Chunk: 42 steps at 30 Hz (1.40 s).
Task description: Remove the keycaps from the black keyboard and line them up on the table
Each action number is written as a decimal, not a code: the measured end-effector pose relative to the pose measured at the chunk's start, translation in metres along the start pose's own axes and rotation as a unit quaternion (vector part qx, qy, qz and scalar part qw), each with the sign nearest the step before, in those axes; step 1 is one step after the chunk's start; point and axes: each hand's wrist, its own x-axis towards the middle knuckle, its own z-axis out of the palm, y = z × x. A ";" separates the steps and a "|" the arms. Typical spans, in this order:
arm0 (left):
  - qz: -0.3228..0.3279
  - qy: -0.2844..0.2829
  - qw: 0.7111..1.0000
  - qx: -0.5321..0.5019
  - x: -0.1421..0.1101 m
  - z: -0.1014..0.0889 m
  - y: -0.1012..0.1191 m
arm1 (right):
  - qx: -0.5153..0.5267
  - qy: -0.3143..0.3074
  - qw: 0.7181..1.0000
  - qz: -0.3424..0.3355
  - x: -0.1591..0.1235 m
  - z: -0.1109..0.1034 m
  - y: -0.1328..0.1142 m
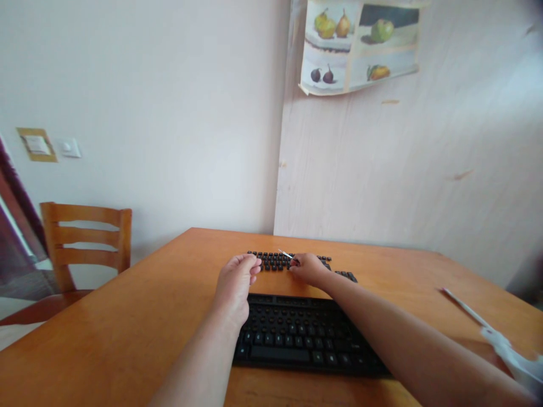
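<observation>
A black keyboard (280, 355) lies on the table below my forearms. Its lower rows carry keycaps, while bare key posts show in the upper rows. Behind it, loose black keycaps (274, 262) are laid out in rows. My right hand (309, 269) is closed over these rows, gripping a thin silver rod-like tool (285, 254) that points up and to the left. Its exact kind is too small to tell. To the left of the keycaps, my left hand (236, 278) is held closed, fingers curled against the thumb; whatever is inside is hidden.
The orange wooden table (169, 316) meets the wall at the back. On the right lie a white stick (464, 308) and crumpled clear plastic (504, 347). A wooden chair (87, 237) stands at the left. Fruit pictures (360, 48) hang above.
</observation>
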 end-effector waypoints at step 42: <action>0.048 -0.075 0.988 0.125 -0.005 0.008 -0.015 | 0.353 -0.023 0.935 0.009 -0.102 -0.064 -0.047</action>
